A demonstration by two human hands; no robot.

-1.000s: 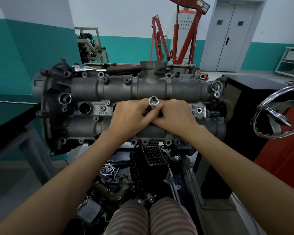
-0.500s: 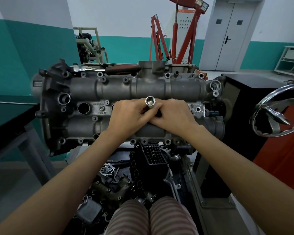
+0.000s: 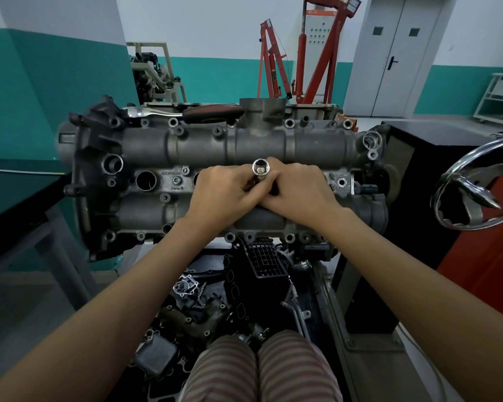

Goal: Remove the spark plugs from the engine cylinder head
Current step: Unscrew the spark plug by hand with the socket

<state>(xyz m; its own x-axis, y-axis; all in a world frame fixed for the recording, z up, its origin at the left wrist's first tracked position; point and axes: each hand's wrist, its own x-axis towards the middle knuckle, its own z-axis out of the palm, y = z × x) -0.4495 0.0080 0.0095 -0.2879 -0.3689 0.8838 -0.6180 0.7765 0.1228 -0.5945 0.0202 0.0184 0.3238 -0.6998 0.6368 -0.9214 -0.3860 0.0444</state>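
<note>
Spark plugs themselves are not visible; any still fitted sit hidden down in the wells of the engine cylinder head (image 3: 215,181), which lies on its stand across the person's front. Left of the left hand (image 3: 219,192), one open plug well (image 3: 146,181) shows as a dark round hole, and a second is half hidden at that hand's edge. Beyond the left hand, on the far edge of the head, lies a ratchet handle (image 3: 186,113), untouched. The left hand curls its fingers round a socket (image 3: 261,168) that stands upright out of a middle well, its hollow square-drive end facing upward. The right hand (image 3: 299,190) meets the left at the same tool, fingers curled about its shaft from the other side. Right of the right hand, the head's end fittings and a chromed handwheel (image 3: 474,195) stand apart from the work. The step in hand appears to be turning the plug out by finger. Next, presumably, the socket must be lifted straight up, to avoid dropping the plug.
</note>
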